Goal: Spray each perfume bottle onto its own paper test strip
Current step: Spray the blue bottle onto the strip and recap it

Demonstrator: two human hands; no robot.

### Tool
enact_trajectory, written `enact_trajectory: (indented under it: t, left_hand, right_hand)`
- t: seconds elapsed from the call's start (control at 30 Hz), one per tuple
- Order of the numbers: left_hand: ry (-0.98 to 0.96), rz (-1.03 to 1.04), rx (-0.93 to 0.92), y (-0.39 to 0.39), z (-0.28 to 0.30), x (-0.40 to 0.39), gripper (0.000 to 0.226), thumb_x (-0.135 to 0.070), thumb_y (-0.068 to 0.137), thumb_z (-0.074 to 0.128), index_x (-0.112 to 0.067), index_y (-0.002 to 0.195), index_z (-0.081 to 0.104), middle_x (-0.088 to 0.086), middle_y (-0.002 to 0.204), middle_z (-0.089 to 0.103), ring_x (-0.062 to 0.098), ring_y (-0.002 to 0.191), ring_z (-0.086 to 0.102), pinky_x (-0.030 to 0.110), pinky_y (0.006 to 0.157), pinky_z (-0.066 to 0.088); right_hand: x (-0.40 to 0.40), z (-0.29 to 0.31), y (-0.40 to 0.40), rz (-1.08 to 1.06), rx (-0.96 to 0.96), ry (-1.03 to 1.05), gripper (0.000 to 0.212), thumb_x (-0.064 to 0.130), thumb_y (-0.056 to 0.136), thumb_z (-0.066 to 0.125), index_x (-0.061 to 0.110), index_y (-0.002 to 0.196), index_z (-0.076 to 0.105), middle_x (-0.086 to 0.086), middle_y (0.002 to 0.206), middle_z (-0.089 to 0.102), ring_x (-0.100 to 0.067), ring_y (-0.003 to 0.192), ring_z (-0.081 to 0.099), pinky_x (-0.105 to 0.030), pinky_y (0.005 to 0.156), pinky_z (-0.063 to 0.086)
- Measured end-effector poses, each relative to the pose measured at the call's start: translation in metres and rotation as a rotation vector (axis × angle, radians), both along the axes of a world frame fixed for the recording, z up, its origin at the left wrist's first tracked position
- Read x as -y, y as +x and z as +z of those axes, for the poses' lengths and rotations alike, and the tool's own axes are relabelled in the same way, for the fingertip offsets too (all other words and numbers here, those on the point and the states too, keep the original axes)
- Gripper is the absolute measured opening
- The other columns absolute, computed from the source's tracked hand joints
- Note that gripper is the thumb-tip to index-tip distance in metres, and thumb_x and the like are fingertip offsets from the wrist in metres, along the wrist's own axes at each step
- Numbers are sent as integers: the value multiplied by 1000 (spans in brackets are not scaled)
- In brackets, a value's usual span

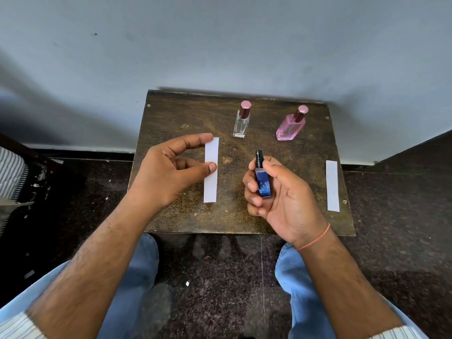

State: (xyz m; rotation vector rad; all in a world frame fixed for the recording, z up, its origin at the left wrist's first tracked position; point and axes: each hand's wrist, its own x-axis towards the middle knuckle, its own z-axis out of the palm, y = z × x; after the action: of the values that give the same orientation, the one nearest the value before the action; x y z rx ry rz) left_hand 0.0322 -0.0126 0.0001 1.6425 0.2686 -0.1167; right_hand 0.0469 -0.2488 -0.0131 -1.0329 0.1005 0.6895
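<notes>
My left hand point(168, 172) pinches a white paper test strip point(210, 184) between index fingertip and thumb, holding it upright over the small wooden table point(171, 113). My right hand point(281, 192) grips a small blue perfume bottle point(263, 183) with a black, uncapped spray head. The bottle sits just right of the strip, apart from it. A clear bottle point(241, 123) and a pink bottle point(291, 127), both with rose caps, stand at the back of the table. A second paper strip point(332, 185) lies flat by the table's right edge.
The table stands against a pale blue wall point(220, 45). Dark speckled floor point(220, 277) surrounds it, and my knees in blue jeans point(300, 277) sit just in front. A striped cloth point(11, 174) shows at the far left.
</notes>
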Motion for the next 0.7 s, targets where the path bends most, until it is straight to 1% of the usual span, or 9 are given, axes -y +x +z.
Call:
enact_trajectory:
  t: [0.1, 0.17, 0.27, 0.37, 0.43, 0.5, 0.53, 0.6, 0.7]
  left_hand:
    - [-18, -21, -1, 0, -1, 2, 56, -5, 81, 89, -30, 129, 76, 0, 111, 84, 21, 82, 75, 53, 99, 60]
    - [-50, -44, -14, -1, -3, 4, 56, -6, 81, 90, -32, 129, 77, 8, 96, 84, 28, 80, 70, 50, 91, 57]
    - [-103, -78, -26, -2, -6, 8, 57, -14, 78, 91, -36, 129, 77, 14, 81, 81, 32, 80, 58, 49, 82, 44]
    - [-126, -123, -36, -3, -9, 15, 58, -19, 77, 91, -37, 130, 75, 12, 76, 80, 33, 80, 57, 49, 80, 43]
    - [-108, -159, -33, -5, -10, 19, 58, -16, 81, 91, -39, 131, 74, 11, 78, 82, 35, 79, 61, 49, 79, 45]
    - [-81, -179, -29, -6, -10, 22, 57, -13, 84, 90, -40, 132, 74, 10, 80, 83, 35, 78, 64, 48, 77, 47]
    - [-66, -186, -26, -7, -10, 23, 57, -13, 85, 90, -41, 132, 74, 10, 80, 83, 34, 78, 65, 46, 77, 49]
    - [-51, -195, -21, -8, -11, 26, 56, -13, 86, 89, -41, 131, 73, 7, 79, 83, 30, 75, 65, 41, 73, 49]
    - [-47, -199, -7, -9, -12, 29, 55, -11, 86, 89, -39, 132, 73, 6, 78, 82, 23, 74, 69, 30, 70, 50]
  right_hand:
    - [-1, 1, 0, -10, 27, -25, 14, 29, 101, 53, 19, 109, 59, -7, 85, 60, -16, 61, 45, -31, 52, 22]
    - [-3, 1, 0, -1, 61, -106, 18, 34, 100, 53, 19, 108, 58, -4, 77, 55, -15, 60, 38, -32, 53, 17]
    - [-12, 1, -2, -14, 144, -375, 40, 57, 99, 48, 19, 98, 61, 2, 67, 43, -11, 55, 30, -28, 50, 18]
    - [-19, -3, -4, -79, 297, -651, 53, 71, 98, 45, 22, 87, 63, 10, 61, 44, -4, 52, 38, -27, 55, 29]
    - [-20, -6, -5, -157, 422, -748, 51, 73, 97, 46, 26, 88, 65, 11, 62, 47, -6, 59, 45, -34, 63, 37]
    - [-20, -6, -5, -246, 495, -783, 46, 69, 96, 50, 26, 93, 66, 10, 68, 51, -11, 68, 51, -39, 69, 44]
    - [-20, -5, -5, -280, 523, -803, 42, 66, 97, 51, 26, 94, 66, 11, 71, 54, -10, 70, 53, -37, 70, 46]
    - [-20, -2, -7, -326, 569, -850, 35, 62, 99, 52, 29, 97, 65, 14, 73, 55, -6, 67, 54, -29, 65, 44]
    - [-19, -2, -8, -367, 645, -947, 28, 57, 99, 55, 34, 110, 67, 6, 75, 60, -7, 63, 56, -21, 59, 40]
